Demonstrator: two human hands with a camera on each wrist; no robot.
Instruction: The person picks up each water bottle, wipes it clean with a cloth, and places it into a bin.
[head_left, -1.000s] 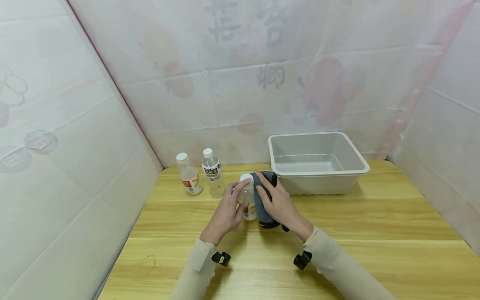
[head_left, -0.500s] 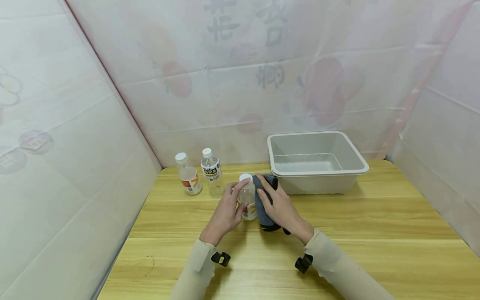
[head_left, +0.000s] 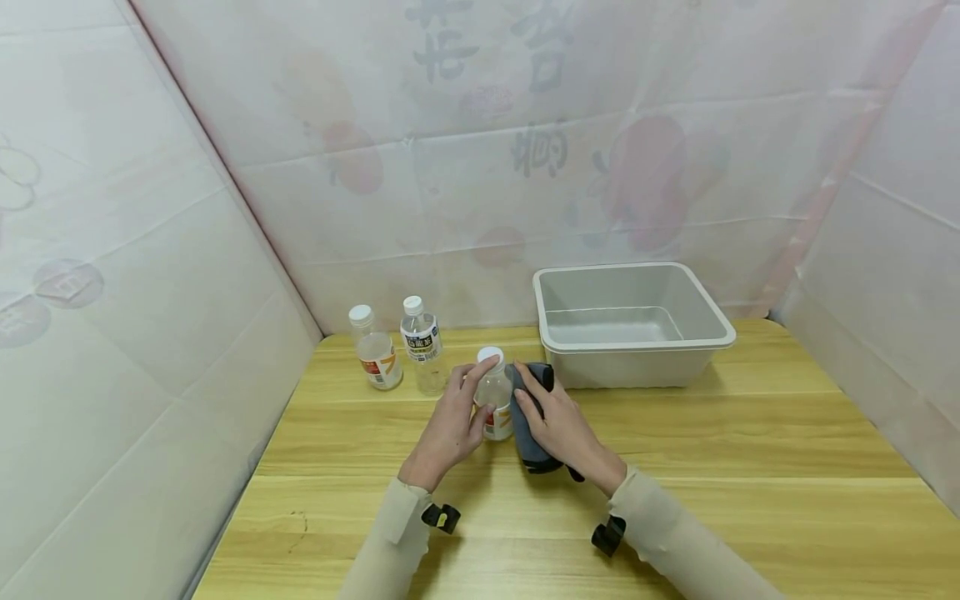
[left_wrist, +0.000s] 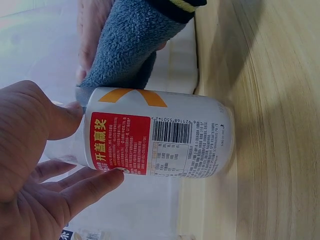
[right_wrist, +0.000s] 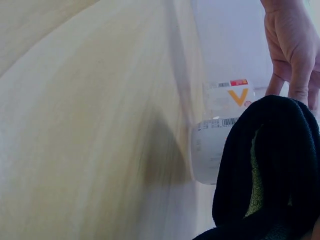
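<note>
A clear plastic bottle (head_left: 495,388) with a white cap and a white, red and orange label stands upright on the table. My left hand (head_left: 452,427) grips it, one finger on the cap and the thumb at the label's upper edge (left_wrist: 100,130). In my right hand (head_left: 562,427) is a folded grey-blue towel (head_left: 531,442) with black edging, held against the bottle's right side. The towel (left_wrist: 125,47) meets the bottle near its shoulder in the left wrist view. Dark towel folds (right_wrist: 270,155) hide part of the bottle (right_wrist: 206,150) in the right wrist view.
Two more capped bottles stand behind on the left: a short one (head_left: 380,367) with a red and orange label and a taller clear one (head_left: 423,343) with a dark label. At the back right, a grey plastic bin (head_left: 637,367) stands close to the curtain (head_left: 465,208).
The towel and my right hand have slid a little down the bottle's right side, toward me. My left hand and the bottle have stayed in place.
</note>
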